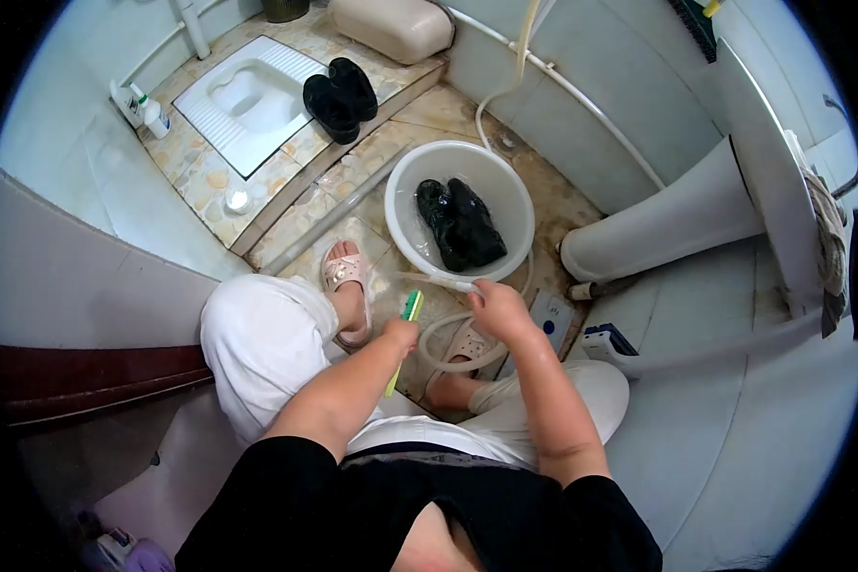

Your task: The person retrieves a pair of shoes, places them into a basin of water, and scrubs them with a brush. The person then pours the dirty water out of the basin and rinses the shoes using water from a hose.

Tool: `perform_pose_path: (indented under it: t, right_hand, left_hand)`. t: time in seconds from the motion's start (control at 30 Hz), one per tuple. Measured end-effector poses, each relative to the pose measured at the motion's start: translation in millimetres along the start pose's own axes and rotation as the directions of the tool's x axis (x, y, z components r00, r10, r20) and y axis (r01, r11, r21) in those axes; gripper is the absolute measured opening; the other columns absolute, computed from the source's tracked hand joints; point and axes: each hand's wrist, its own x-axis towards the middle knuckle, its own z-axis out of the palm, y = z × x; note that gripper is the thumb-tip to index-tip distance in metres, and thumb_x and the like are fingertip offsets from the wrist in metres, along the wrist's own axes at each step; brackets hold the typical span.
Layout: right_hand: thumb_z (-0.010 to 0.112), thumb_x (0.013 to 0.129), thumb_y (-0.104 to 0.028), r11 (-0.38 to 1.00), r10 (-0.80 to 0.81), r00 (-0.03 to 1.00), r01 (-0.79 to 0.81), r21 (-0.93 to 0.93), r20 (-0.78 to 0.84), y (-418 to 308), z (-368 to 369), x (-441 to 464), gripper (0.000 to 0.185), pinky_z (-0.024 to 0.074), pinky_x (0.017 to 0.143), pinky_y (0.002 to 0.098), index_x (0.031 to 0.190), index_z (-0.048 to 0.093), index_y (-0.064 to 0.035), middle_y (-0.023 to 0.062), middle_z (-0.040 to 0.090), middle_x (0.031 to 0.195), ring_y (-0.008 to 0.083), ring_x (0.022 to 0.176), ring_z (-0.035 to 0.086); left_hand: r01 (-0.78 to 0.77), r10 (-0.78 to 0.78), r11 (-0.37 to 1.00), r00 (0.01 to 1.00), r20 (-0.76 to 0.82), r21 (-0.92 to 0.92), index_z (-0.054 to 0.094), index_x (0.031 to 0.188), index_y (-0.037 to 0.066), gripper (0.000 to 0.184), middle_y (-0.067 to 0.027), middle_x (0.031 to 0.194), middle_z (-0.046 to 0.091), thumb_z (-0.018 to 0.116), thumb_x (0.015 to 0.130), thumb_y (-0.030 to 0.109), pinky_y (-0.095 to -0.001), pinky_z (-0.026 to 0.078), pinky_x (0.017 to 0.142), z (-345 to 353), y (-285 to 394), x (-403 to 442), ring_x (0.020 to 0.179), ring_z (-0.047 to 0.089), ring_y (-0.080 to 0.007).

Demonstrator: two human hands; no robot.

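My left hand (pixel 402 335) is closed around a scrub brush (pixel 413 305) with a green head and a yellow-green handle. In my right hand (pixel 498 309) is a clear hose (pixel 439 280), gripped close to its end, which points left just in front of the basin. The hose loops down over the floor by my right foot. A white plastic basin (pixel 397 212) stands beyond both hands. Wet black shoes (pixel 459 224) lie side by side in it, with some water around them.
Black shoes (pixel 341 100) rest at the edge of the raised squat toilet (pixel 195 103). A white bottle (pixel 151 112) stands by the left wall. To the right are a sink pedestal (pixel 667 214) and a cloth (pixel 825 234). A grey pipe (pixel 329 214) runs along the step.
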Motion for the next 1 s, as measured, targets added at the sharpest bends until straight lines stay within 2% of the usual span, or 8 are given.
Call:
perform_pose_path:
  t: [0.17,0.33,0.5,0.53,0.63,0.8,0.93,1.0]
  right_hand:
    - [0.049,0.078,-0.019,0.995,-0.073,0.994,0.077,0.056,-0.083,-20,9,8,0.028,0.0416,0.070,0.0375,0.100,0.051,-0.0016,0.0207,0.056,0.083,0.0345,0.078,0.054]
    - [0.048,0.078,-0.017,0.885,-0.053,0.980,0.135,0.446,-0.191,-37,59,57,0.029,0.0405,0.073,0.0381,0.102,0.048,-0.0008,0.0215,0.054,0.091,0.0352,0.084,0.052]
    - [0.049,0.077,-0.015,0.822,-0.004,0.997,0.045,0.568,-0.074,-64,84,101,0.030,0.0400,0.076,0.0367,0.104,0.047,-0.0004,0.0215,0.054,0.091,0.0345,0.086,0.052]
    - [0.049,0.077,-0.015,0.828,-0.029,0.996,0.069,0.556,-0.082,-69,84,106,0.030,0.0398,0.077,0.0366,0.104,0.047,-0.0004,0.0214,0.055,0.091,0.0343,0.086,0.052]
    - [0.050,0.077,-0.014,0.842,-0.083,0.991,0.127,0.525,-0.106,-79,77,113,0.030,0.0402,0.077,0.0363,0.105,0.047,-0.0029,0.0209,0.055,0.092,0.0335,0.086,0.052]
    - [0.051,0.077,-0.015,0.846,-0.140,0.982,0.185,0.499,-0.126,-62,72,121,0.031,0.0410,0.076,0.0349,0.105,0.048,-0.0041,0.0192,0.055,0.092,0.0319,0.085,0.053]
    - [0.049,0.079,-0.012,0.764,-0.014,0.999,0.032,0.645,-0.034,-32,65,123,0.027,0.0407,0.067,0.0238,0.104,0.050,-0.0022,0.0047,0.056,0.078,0.0104,0.071,0.051]
    - [0.048,0.080,-0.012,0.736,0.030,0.999,-0.005,0.677,-0.025,-16,66,127,0.027,0.0403,0.067,0.0233,0.104,0.050,-0.0023,0.0048,0.056,0.078,0.0102,0.071,0.051]
  left_hand:
    - [-0.127,0.158,0.958,0.982,-0.106,0.259,0.053,0.091,-0.003,0.026,-0.0197,0.080,0.057,0.052,0.068,0.010,-0.0355,0.046,0.054,2,-8,15,0.066,0.057,-0.0289]
    - [-0.061,0.109,0.854,0.992,-0.063,0.517,0.053,0.096,-0.002,0.031,-0.0208,0.092,0.056,0.053,0.067,0.012,-0.0353,0.044,0.072,-2,4,-8,0.086,0.055,-0.0320]
    - [-0.208,0.397,0.410,0.917,0.031,0.888,0.053,0.094,-0.003,0.033,-0.0206,0.094,0.055,0.055,0.066,0.013,-0.0365,0.043,0.071,4,-49,93,0.085,0.054,-0.0319]
    - [-0.287,0.528,0.712,0.821,-0.218,0.641,0.051,0.095,-0.005,0.034,-0.0210,0.093,0.055,0.054,0.066,0.014,-0.0366,0.042,0.073,2,-43,100,0.085,0.053,-0.0324]
    - [-0.164,0.268,0.962,0.712,-0.649,0.217,0.046,0.099,-0.005,0.039,-0.0227,0.094,0.053,0.054,0.067,0.015,-0.0368,0.040,0.075,-12,17,25,0.086,0.053,-0.0330]
    - [-0.379,0.498,0.865,0.725,-0.476,0.327,0.038,0.108,-0.003,0.045,-0.0244,0.096,0.051,0.054,0.070,0.012,-0.0378,0.039,0.077,-33,46,5,0.087,0.051,-0.0343]
    - [-0.299,0.497,0.833,0.774,-0.392,0.466,0.039,0.110,-0.001,0.043,-0.0253,0.094,0.052,0.054,0.072,0.013,-0.0387,0.039,0.077,-51,105,-21,0.088,0.051,-0.0367]
    - [-0.156,0.474,0.819,0.726,-0.498,0.553,0.048,0.107,0.002,0.036,-0.0238,0.091,0.054,0.051,0.075,0.019,-0.0392,0.041,0.075,-55,130,-3,0.087,0.052,-0.0358]
